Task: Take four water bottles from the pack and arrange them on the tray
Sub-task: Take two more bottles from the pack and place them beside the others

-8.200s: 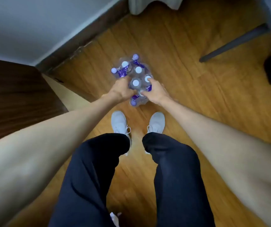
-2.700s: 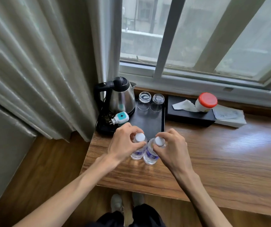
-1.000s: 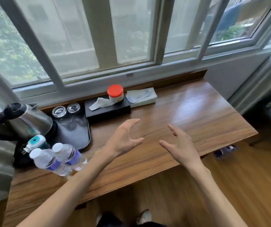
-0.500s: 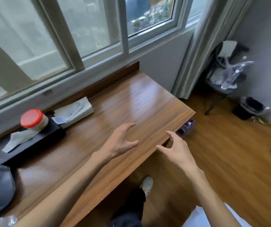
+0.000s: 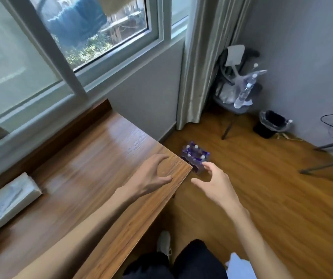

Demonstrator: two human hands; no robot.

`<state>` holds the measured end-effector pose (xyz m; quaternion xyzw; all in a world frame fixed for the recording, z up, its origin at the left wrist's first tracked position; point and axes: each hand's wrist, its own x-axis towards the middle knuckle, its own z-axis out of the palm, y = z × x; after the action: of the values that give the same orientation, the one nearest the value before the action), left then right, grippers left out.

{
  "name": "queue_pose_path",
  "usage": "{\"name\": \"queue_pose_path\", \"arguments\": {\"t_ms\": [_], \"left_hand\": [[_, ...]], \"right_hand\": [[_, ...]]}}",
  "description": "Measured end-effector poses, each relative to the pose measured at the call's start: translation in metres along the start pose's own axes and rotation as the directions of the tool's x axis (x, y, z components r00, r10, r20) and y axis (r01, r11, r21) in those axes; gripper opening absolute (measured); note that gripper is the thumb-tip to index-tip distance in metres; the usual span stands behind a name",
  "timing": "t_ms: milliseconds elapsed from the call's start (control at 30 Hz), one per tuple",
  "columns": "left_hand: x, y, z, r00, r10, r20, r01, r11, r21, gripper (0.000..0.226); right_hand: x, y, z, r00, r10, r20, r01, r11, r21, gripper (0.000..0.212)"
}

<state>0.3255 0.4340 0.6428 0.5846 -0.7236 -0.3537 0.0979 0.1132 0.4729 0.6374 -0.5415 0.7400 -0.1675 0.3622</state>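
Observation:
The pack of water bottles (image 5: 195, 157), clear plastic with purple labels and white caps, stands on the wooden floor just past the table's right corner. My left hand (image 5: 151, 176) hovers over that corner, fingers spread and holding nothing. My right hand (image 5: 215, 182) is out over the floor, in front of the pack's near side, open and holding nothing. The tray and the two bottles I set beside it are out of view to the left.
The wooden table (image 5: 85, 178) fills the lower left, with a white tissue box (image 5: 4, 204) on it. A curtain (image 5: 199, 63) hangs in the corner. Behind stand a chair with bottles (image 5: 240, 91), a black bin (image 5: 270, 123) and grey chair legs (image 5: 330, 156).
Earlier I took two bottles from the pack and set them on the table by the tray. Since then my view has swung right; both hands are open and the pack has come into sight.

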Motion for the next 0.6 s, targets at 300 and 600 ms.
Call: {"name": "queue_pose_path", "arguments": {"t_ms": [300,600], "left_hand": [[0.157,0.072,0.030,0.998,-0.044,0.035,0.044,0.999,-0.013,0.075],[0.288,0.117,0.067,0.971,-0.236,0.034,0.237,0.971,-0.027,0.075]], "right_hand": [[0.145,0.043,-0.086,0.998,-0.005,0.069,0.006,1.000,-0.011,0.074],[0.287,0.087,-0.153,0.968,-0.003,0.251,0.030,0.994,-0.105,0.068]]}}
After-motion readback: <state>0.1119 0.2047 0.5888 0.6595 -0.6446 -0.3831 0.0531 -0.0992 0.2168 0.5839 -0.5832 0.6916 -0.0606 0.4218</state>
